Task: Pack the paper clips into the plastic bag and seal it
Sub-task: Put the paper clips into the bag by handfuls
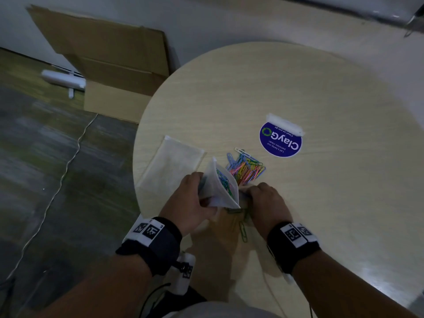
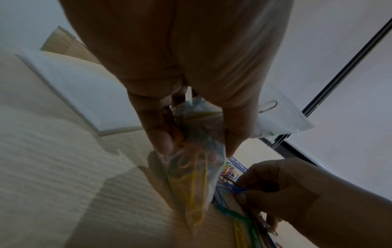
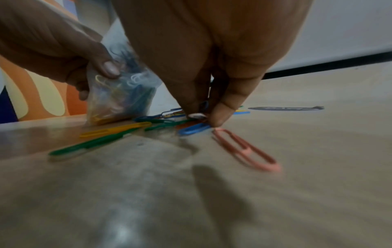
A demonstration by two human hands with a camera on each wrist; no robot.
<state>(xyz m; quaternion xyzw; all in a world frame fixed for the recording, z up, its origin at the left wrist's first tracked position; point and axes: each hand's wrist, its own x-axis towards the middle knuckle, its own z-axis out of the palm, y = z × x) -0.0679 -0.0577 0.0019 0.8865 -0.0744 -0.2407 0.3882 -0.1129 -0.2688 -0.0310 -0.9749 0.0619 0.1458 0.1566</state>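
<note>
My left hand grips a small clear plastic bag upright near the table's front edge, its mouth open toward the far side, with several coloured paper clips inside. In the left wrist view the thumb and fingers pinch the bag around the clips. My right hand reaches down just right of the bag, its fingertips pinching loose paper clips on the table. A pile of coloured clips lies beyond the bag. A pink clip lies apart near the right hand.
A round light wooden table carries a blue round sticker and a second flat plastic bag at its left. A few green clips lie between my wrists. A cardboard box stands on the floor at the left.
</note>
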